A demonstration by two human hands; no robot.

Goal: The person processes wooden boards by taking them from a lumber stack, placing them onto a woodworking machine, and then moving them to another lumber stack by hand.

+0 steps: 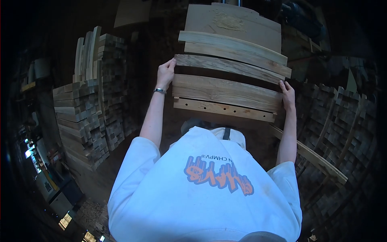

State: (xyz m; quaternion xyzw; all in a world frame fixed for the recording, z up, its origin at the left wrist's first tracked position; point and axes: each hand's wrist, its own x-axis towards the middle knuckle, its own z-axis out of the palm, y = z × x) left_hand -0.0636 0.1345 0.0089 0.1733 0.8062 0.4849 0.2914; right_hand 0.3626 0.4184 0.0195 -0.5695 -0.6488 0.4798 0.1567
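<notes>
A wooden board (229, 67) spans crosswise in front of me, tilted slightly down to the right. My left hand (165, 74) is closed on its left end, with a band on the wrist. At its right end, the fingers of my right hand (288, 94) are closed on the board's corner. Nearer to me lies a wider plank (225, 90), with a dark gap between it and the held board. Beyond the held board are two more pale boards (234, 43), lying side by side. A wooden strip with several dark holes (223, 109) runs along the near side.
A flat panel with sawdust (201, 20) lies at the far end. Stacked lumber (80, 117) stands on the left, and more stacks (334, 121) rise on the right. A long wooden rail (318, 159) slants beside my right arm.
</notes>
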